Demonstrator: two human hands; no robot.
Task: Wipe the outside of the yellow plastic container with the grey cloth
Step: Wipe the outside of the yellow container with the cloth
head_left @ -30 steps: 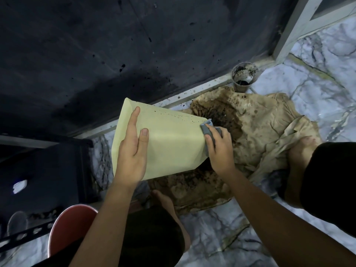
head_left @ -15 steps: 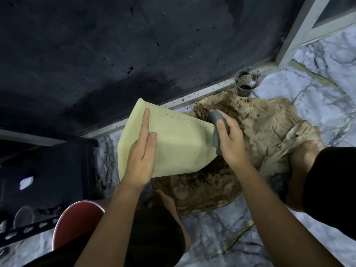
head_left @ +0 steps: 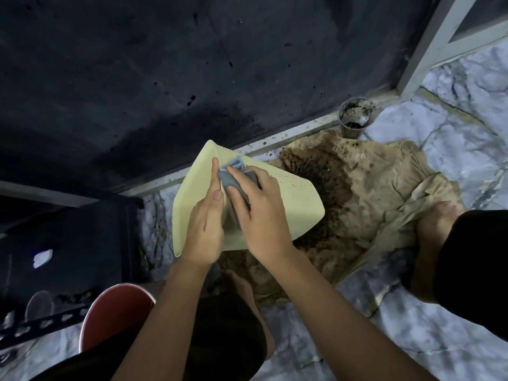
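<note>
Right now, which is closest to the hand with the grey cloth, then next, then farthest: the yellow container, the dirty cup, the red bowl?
From the right hand:
1. Yellow container, directly beneath it.
2. Dirty cup, up right by the wall.
3. Red bowl, down left.

A stained brown sheet [head_left: 371, 193] lies crumpled on the marble floor [head_left: 453, 149], centre to 3 o'clock. A soiled cup [head_left: 356, 113] stands at its 12 o'clock edge, against the pale sill [head_left: 288, 136] of a dark, speckled wall [head_left: 165, 78]. A white frame [head_left: 431, 48] rises at 1 o'clock. A red bowl [head_left: 112, 312] sits at 7 o'clock. A black perforated rail [head_left: 38, 325] crosses at 8 o'clock.
</note>
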